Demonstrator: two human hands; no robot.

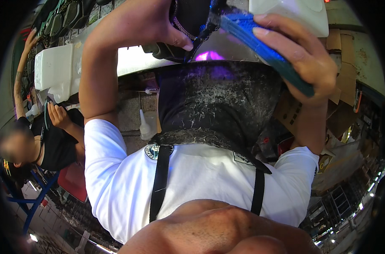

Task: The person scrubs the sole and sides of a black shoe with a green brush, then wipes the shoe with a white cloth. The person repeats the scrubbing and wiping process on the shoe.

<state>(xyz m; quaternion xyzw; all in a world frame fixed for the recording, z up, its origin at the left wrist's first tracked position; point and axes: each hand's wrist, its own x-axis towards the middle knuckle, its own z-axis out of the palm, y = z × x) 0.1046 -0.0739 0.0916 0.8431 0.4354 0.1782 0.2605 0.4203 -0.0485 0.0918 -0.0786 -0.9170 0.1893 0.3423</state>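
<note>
At the top of the head view, both of the person's hands are raised over a work surface. Left hand (158,25) is curled closed around a black shoe (188,21), its thumb pressed along the shoe's lower edge near the sole. Right hand (306,59) is clamped around a blue ribbed brush-like tool (260,44); the fingers wrap over its top and the tool runs diagonally from the shoe down to the right, its far end touching the shoe. A small purple glow (209,56) shows just beneath the shoe.

Below the hands lies a shiny metal table edge (133,63), and nearer the person hangs a dark apron (218,106) streaked with pale dried residue, worn over a white short-sleeved shirt (192,186) with black straps (160,182).

On the left sits a white plastic container (52,67), and a small white squeeze bottle (145,127) stands on the floor by the apron. Another person in a black top (52,144) sits far left, one hand (57,116) lifted. Cardboard pieces (340,46) lean at the right, and a row of dark shoe soles (65,17) shows at the upper left.
</note>
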